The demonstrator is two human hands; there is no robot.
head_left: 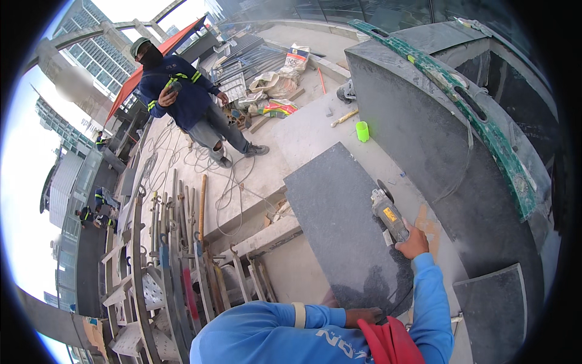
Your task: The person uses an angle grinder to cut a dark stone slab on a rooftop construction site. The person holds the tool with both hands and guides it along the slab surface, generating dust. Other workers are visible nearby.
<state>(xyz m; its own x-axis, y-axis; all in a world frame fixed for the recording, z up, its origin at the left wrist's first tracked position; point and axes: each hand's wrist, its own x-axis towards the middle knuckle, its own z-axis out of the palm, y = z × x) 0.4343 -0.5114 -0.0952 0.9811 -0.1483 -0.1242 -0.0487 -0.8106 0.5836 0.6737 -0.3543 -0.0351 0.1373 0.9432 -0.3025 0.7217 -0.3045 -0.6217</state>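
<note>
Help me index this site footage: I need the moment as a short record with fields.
Surface: flat dark-grey rectangular slab
Right hand: gripping a grey handheld angle grinder
Grinder's round dark disc: at the slab's right edge; contact unclear
Left hand: by the slab's near end, partly hidden; grip unclear
Nearby: bright green cup-shaped container, beyond the slab; long green bar with slots, at far right
Co-worker: standing person in navy jacket with yellow bands, small object raised in one hand
</note>
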